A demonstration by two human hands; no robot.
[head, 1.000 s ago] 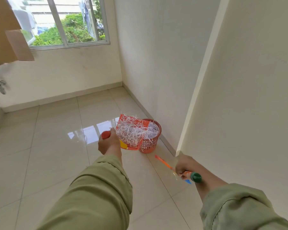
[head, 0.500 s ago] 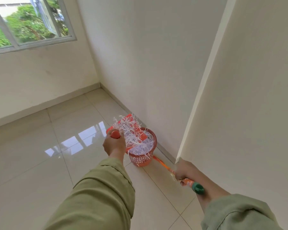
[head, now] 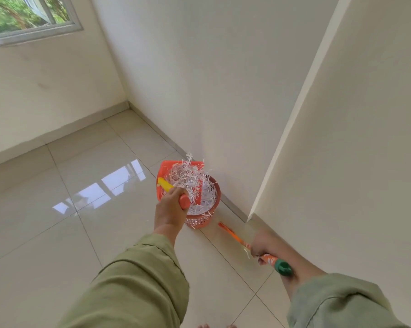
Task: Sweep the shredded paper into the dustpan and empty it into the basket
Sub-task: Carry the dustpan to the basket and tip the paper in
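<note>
My left hand (head: 170,210) grips the yellow and red handle of an orange dustpan (head: 163,172), held tilted over the orange mesh basket (head: 203,220) on the floor by the wall. White shredded paper (head: 187,174) is piled in the pan and hangs over its lower edge into the basket, which holds more shreds. My right hand (head: 262,245) grips the orange broom handle (head: 232,234) with a green end cap, low at the right; the broom's head is hidden.
The basket stands against the skirting of a white wall, just left of a protruding wall corner (head: 249,218). Glossy beige floor tiles (head: 57,233) spread to the left. A window (head: 29,17) is at the top left. Bare toes (head: 216,325) show at the bottom edge.
The dustpan has come over the basket and tipped further, so shreds slide toward it. The view has swung right and closer to the corner. My right hand still holds the broom.
</note>
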